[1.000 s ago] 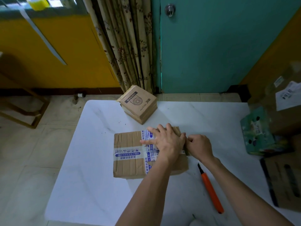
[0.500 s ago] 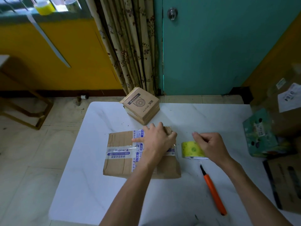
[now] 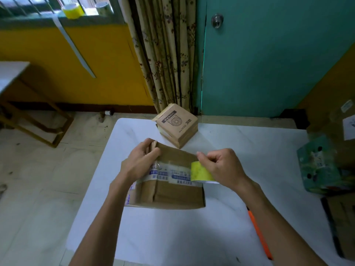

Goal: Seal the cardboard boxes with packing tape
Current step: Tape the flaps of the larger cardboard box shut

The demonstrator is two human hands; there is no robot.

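At box point(image 3: 173, 195), left hand point(image 3: 141, 163) gripping, right point(image 3: 223, 167) holding tape point(image 3: 199, 172)

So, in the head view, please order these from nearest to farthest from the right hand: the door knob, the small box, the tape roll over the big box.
1. Tape roll: held by the right hand itself, over the big box.
2. Small box: at the table's far edge, ahead and left.
3. Door knob: high on the door, beyond the table.
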